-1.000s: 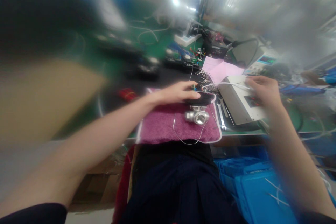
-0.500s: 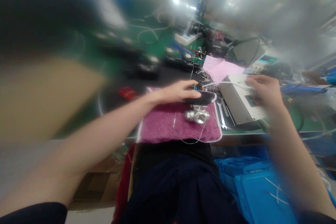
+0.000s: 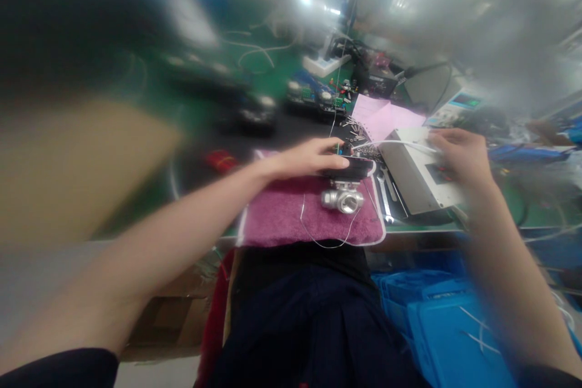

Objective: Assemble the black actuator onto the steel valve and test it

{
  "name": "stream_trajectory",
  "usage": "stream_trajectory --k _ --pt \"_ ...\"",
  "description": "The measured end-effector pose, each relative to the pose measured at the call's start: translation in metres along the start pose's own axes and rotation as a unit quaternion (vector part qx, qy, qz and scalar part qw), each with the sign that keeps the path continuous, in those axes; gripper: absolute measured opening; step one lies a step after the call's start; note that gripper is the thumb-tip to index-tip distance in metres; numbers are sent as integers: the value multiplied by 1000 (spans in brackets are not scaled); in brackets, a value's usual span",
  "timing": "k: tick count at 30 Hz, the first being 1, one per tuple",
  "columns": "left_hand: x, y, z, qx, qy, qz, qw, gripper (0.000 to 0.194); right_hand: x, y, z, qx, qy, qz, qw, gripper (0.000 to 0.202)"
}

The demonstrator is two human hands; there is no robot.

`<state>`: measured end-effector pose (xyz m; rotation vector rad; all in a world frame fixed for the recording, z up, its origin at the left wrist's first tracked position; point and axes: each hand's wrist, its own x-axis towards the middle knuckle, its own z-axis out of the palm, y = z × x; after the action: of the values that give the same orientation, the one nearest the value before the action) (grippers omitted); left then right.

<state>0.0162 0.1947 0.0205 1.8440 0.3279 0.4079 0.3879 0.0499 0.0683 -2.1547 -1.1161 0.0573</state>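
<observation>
My left hand (image 3: 318, 157) is wrapped over a black valve actuator (image 3: 359, 168), thumb along its near side. Below the actuator, a shiny metal ball valve (image 3: 342, 200) with an open port rests on a purple towel (image 3: 277, 218). To the right, my right hand (image 3: 461, 154) is curled over a light grey box (image 3: 411, 179) with a dark panel, its fingertips mostly hidden. A white cable (image 3: 395, 142) runs from the actuator across the box to the right hand's fingers; whether they pinch it I cannot tell. A thin wire (image 3: 318, 244) loops on the towel.
Wrenches (image 3: 385, 197) lie between towel and box. Behind are loose screws (image 3: 357, 130), pink paper sheets (image 3: 379, 115), circuit assemblies (image 3: 313, 97) and a power strip (image 3: 325, 63). A red object (image 3: 221, 160) lies left of the towel. Blue bins (image 3: 454, 321) stand below the table edge.
Almost nothing differs: both hands keep their places on the actuator and at the grey box. The view has shifted very slightly.
</observation>
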Motion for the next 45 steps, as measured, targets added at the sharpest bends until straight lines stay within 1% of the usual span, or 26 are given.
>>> stream_trajectory --k 5,11,20,28,35,45 --pt "-1 3 0 9 -5 -10 1000 65 -3 -2 -2 6 -6 11 1000 45" --pt "-2 2 -1 7 -1 -12 1000 65 -4 -3 -2 14 -7 17 1000 42" --pt "-1 3 -1 -2 -10 -3 1000 62 -3 -2 1 12 -3 30 999 46" --pt "-1 6 0 1 -8 2 1000 60 -2 -3 0 10 -1 10 1000 42" --pt "-1 3 0 -3 -14 0 1000 63 -1 -1 -1 6 4 10 1000 42" --pt "0 -1 0 4 6 -10 1000 67 -2 -3 -1 10 1 17 1000 43"
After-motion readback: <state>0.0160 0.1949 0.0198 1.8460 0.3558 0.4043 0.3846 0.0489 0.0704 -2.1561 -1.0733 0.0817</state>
